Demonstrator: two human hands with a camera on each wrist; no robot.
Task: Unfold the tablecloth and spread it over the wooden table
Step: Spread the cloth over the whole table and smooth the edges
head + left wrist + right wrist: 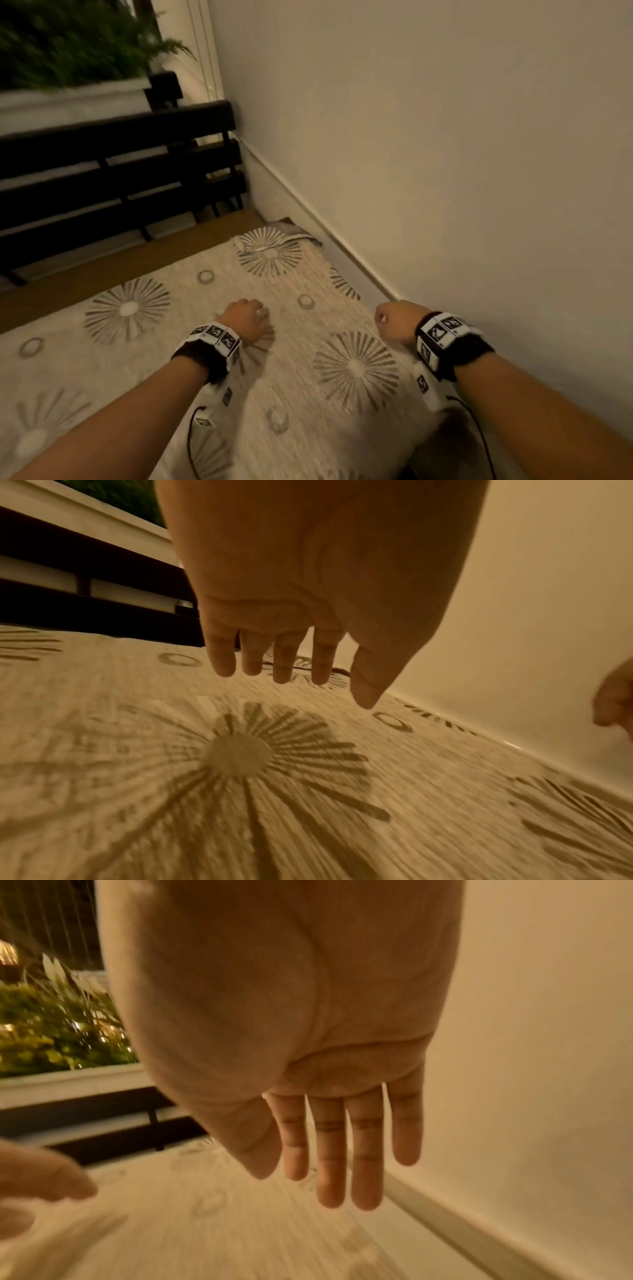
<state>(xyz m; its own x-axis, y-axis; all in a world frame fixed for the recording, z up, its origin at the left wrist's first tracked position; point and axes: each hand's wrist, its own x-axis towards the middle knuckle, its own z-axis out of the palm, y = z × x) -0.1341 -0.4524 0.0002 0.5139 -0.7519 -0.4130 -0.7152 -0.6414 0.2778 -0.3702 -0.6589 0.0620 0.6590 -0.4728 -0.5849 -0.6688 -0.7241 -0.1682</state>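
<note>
A cream tablecloth (291, 394) with grey starburst and ring prints lies spread flat over the wooden table (137, 263), whose bare far edge shows as a brown strip. The cloth's far corner (294, 234) is bunched against the wall. My left hand (246, 320) hovers over the middle of the cloth; in the left wrist view its fingers (284, 666) hang straight just above the fabric (240, 758) and hold nothing. My right hand (394, 320) is near the cloth's wall-side edge. The right wrist view shows its fingers (329, 1164) straight and empty above the blurred cloth (205, 1218).
A pale wall (445, 137) with a white baseboard (325, 236) runs close along the table's right side. Beyond the far edge stands a dark slatted rail (102, 171). Behind it is a white planter (68, 99) with green plants (68, 41).
</note>
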